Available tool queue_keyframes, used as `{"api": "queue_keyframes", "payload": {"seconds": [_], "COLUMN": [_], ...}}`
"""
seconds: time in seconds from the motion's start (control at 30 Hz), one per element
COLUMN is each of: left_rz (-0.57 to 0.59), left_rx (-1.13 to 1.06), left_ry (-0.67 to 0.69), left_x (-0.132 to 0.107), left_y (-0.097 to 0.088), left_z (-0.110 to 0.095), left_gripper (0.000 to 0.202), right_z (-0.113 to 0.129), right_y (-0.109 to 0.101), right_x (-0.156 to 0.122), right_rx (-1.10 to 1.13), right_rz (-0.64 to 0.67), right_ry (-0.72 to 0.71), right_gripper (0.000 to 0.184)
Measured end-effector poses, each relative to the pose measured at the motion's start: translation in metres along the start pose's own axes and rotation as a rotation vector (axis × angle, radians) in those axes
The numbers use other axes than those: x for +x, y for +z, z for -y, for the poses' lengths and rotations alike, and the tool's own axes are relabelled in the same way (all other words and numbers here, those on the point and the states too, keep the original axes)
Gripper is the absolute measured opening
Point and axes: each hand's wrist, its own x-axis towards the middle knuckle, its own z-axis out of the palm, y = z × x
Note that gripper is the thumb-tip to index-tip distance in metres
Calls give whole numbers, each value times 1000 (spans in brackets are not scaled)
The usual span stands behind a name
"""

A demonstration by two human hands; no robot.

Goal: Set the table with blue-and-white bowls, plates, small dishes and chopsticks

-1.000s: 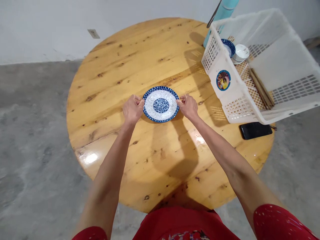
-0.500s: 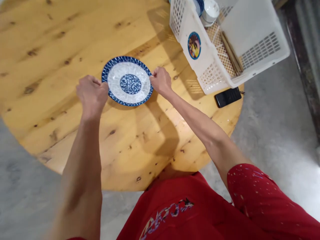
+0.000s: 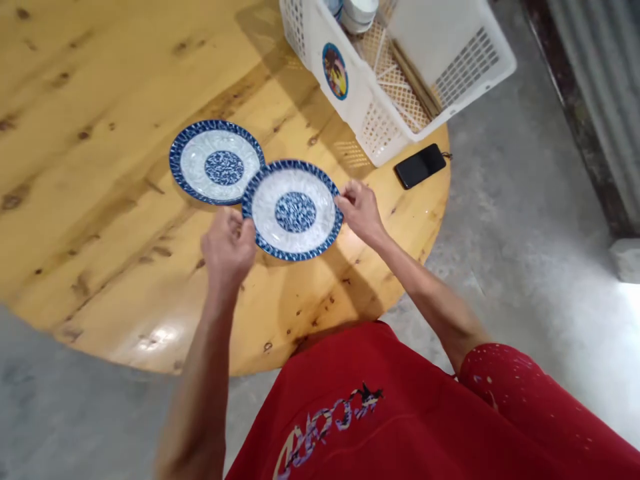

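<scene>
I hold a blue-and-white patterned plate (image 3: pixel 294 211) above the round wooden table (image 3: pixel 100 220). My left hand (image 3: pixel 227 248) pinches its left rim and my right hand (image 3: pixel 359 210) pinches its right rim, both closed on it. A second plate of the same pattern (image 3: pixel 213 161) lies flat on the table just behind and to the left; the held plate overlaps its near right edge in view.
A white plastic basket (image 3: pixel 395 60) with bowls and chopsticks stands at the table's far right. A black phone (image 3: pixel 420 166) lies by the table edge in front of it. Grey concrete floor surrounds the table.
Both hands have lifted the top plate off and drawn it toward me and to the right, which uncovered a second plate left on the table. The camera has swung right and down.
</scene>
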Motion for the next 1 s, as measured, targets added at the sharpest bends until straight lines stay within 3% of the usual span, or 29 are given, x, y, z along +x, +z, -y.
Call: {"api": "queue_keyframes", "payload": {"seconds": [0.17, 0.27, 0.37, 0.57, 1.0], "left_rz": [235, 295, 323, 328, 266], "left_rx": [-62, -37, 24, 69, 1], "left_ry": [-82, -113, -147, -156, -148], "left_x": [-64, -88, -99, -98, -84], "left_y": [49, 59, 60, 58, 67], "left_z": [4, 5, 9, 19, 28], "left_gripper": [14, 13, 13, 13, 9], "right_z": [-52, -67, -74, -79, -78], "right_y": [-21, -20, -11, 8, 14], "right_x": [-94, -136, -159, -171, -155], "right_rx": [38, 87, 117, 166, 161], "right_rz": [-55, -63, -74, -113, -182], "right_ry": [260, 379, 445, 466, 410], "right_gripper": [10, 11, 13, 14, 11]}}
